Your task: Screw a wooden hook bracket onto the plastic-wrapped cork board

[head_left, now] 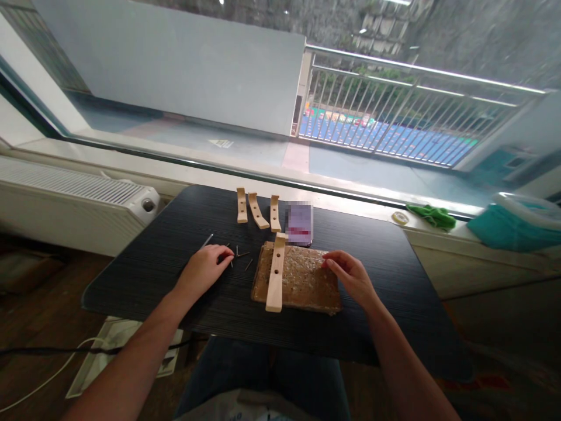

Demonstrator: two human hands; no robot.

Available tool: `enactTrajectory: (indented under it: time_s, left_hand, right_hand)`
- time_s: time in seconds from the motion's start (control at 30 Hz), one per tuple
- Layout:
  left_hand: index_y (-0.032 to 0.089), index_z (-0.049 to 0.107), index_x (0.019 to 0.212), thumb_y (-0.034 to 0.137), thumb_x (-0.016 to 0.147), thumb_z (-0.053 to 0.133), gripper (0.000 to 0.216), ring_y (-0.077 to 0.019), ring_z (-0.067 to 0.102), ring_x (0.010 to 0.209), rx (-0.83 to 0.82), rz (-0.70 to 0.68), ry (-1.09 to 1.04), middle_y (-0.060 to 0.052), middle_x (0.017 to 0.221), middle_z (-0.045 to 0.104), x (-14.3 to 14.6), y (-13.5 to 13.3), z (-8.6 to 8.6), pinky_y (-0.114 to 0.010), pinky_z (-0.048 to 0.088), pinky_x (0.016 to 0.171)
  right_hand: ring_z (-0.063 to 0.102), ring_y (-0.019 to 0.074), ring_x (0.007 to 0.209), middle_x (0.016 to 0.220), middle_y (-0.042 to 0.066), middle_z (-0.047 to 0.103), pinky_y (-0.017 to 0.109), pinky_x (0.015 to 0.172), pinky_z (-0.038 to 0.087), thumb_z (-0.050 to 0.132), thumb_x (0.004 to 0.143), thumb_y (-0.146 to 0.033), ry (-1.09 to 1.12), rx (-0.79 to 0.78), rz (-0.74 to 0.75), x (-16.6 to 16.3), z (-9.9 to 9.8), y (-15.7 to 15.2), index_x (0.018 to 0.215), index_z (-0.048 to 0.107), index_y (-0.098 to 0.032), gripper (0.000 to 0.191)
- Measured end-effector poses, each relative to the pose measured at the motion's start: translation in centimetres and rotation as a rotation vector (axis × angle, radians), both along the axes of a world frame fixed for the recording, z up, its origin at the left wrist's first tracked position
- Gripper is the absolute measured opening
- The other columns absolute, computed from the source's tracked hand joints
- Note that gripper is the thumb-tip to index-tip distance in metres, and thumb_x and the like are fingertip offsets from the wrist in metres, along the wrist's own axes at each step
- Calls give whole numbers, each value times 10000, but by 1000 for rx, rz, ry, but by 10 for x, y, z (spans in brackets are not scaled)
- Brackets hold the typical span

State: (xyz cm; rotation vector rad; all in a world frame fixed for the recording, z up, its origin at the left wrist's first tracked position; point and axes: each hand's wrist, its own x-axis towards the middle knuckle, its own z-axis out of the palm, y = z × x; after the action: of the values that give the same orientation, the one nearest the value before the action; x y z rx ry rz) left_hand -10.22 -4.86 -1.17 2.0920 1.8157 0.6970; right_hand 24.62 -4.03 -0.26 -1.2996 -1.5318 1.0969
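A brown board (302,283) lies on the black table (394,275) in front of me. Across its left part rests a pale wooden hook piece (276,273) with holes in it. My right hand (348,273) rests on the board's right edge, fingers curled against it. My left hand (205,266) lies on the table left of the board, fingertips pinched at several small dark screws (240,256). Whether a screw is in the pinch I cannot make out. A thin metal tool (207,240) lies just beyond the left hand.
Three more wooden hook pieces (258,209) lie in a row at the table's far edge, beside a small blurred box (300,223). A white radiator (74,193) stands at left. On the sill at right are a tape roll (400,217), green cloth (432,215) and teal bag (512,225).
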Motion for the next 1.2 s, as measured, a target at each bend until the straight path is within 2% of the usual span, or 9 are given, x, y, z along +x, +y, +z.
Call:
enactTrajectory:
  time_s: [0.13, 0.23, 0.37, 0.43, 0.6, 0.8, 1.0, 1.2]
  left_hand:
    - [205, 688, 812, 347, 810, 510, 228, -243, 636, 787, 24, 18, -2, -66, 856, 719, -2, -2, 3, -353, 480, 799]
    - [194, 670, 842, 398, 830, 494, 270, -270, 628, 825, 100, 107, 44, -86, 852, 697, -13, -7, 8, -368, 470, 804]
    - [163, 621, 1008, 392, 834, 479, 321, -302, 601, 890, 202, 245, 197, -128, 924, 656, -34, -17, 10, -403, 458, 837]
    - [159, 598, 1048, 399, 817, 500, 348, -305, 599, 890, 179, 287, 254, -131, 927, 648, -43, -23, 10, -403, 460, 832]
    - [185, 621, 868, 449, 803, 489, 303, -276, 634, 791, 10, 344, 233, -102, 842, 658, -51, -32, 5, -351, 478, 712]
    - [176, 642, 861, 467, 807, 464, 345, -266, 648, 767, -19, 353, 181, -106, 843, 683, -52, -33, 1, -335, 465, 674]
    - [190, 664, 784, 483, 758, 518, 328, -261, 656, 716, 19, 383, 21, -96, 790, 715, -55, -31, 5, -338, 481, 683]
    - [201, 702, 810, 557, 675, 629, 387, -263, 677, 801, 50, 391, -394, -62, 846, 750, -49, -25, 22, -334, 523, 742]
  right_hand:
    - [636, 156, 670, 740, 36, 709, 264, 604, 489, 655, 731, -527, -2, 3, -2, 0, 0, 0, 854, 672, -186, 363]
    - [643, 157, 676, 737, 35, 712, 268, 611, 496, 654, 734, -526, -2, 5, -2, 1, 1, 0, 855, 670, -187, 361]
    - [658, 165, 682, 737, 36, 719, 278, 614, 510, 655, 729, -542, 4, 7, -1, 1, 1, 0, 853, 665, -193, 371]
    - [660, 167, 682, 732, 35, 719, 279, 616, 512, 661, 722, -548, 9, 8, -1, 1, 1, 1, 846, 667, -196, 373]
    - [648, 161, 674, 719, 31, 714, 276, 616, 503, 670, 716, -535, 22, 9, -10, 1, -1, 1, 834, 667, -200, 356]
    - [651, 162, 678, 718, 34, 712, 273, 615, 505, 669, 714, -543, 27, 17, -12, 2, -4, 1, 834, 671, -196, 368]
    - [651, 162, 664, 713, 36, 710, 277, 608, 509, 666, 715, -550, 18, 37, -15, 2, -4, 1, 828, 670, -196, 372]
    - [646, 154, 643, 698, 33, 707, 269, 589, 508, 641, 734, -555, 1, 74, -16, 0, -3, 0, 820, 669, -193, 374]
